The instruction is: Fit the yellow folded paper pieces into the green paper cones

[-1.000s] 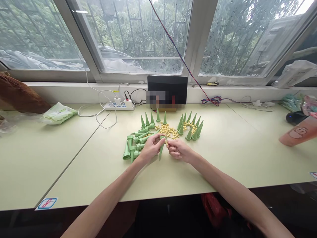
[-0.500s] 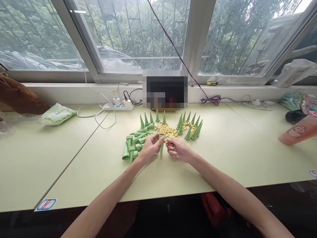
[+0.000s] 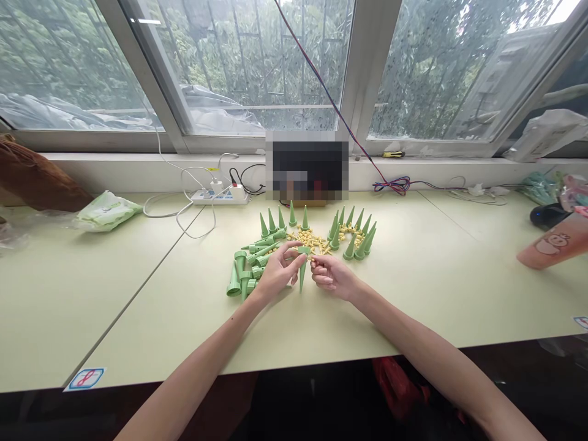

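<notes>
Between thumb and fingers, my left hand (image 3: 281, 269) grips a green plastic spike (image 3: 302, 273), its wide end up and its tip pointing down. My right hand (image 3: 334, 275) is closed just to the right of it, pinching a small yellow plastic piece (image 3: 312, 260). Behind my hands lies a heap of similar yellow pieces (image 3: 316, 244). Green spikes lie piled (image 3: 243, 274) beside my left wrist. Other green spikes (image 3: 361, 245) stand tip-up behind the right hand, and several more (image 3: 272, 222) stand at the back left.
A power strip (image 3: 220, 197) with white cables sits by the window ledge. Farther left is a green-and-white packet (image 3: 108, 211). An orange cup (image 3: 551, 242) and a dark rounded object (image 3: 546, 215) are at the right. Bundled wires (image 3: 391, 185) lie near the back.
The green spike in my left hand has shifted slightly right and stands more upright. My right hand has drawn slightly right with the yellow piece.
</notes>
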{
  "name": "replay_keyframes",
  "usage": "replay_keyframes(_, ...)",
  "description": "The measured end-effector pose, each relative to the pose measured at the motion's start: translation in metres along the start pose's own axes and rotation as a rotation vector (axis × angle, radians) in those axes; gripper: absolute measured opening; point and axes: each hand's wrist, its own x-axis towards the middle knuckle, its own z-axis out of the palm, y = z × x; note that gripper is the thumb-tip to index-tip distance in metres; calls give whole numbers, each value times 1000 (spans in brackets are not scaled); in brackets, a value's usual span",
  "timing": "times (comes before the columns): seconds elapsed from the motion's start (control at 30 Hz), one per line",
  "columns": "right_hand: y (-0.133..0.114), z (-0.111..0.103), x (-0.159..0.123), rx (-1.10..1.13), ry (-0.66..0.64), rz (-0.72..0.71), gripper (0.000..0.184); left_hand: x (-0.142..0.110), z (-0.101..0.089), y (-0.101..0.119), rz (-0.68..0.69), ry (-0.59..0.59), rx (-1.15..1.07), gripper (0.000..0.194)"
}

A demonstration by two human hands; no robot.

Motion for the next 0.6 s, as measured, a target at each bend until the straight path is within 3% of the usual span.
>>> replay_keyframes(0.23,1,-5,1,31,-34,-3,24,0,-1,-4,28,-42,-48,49)
replay_keyframes(0.6,3,-4,0,-128,-68,-126,33,2,-2,-10,-71,-56,-240,49)
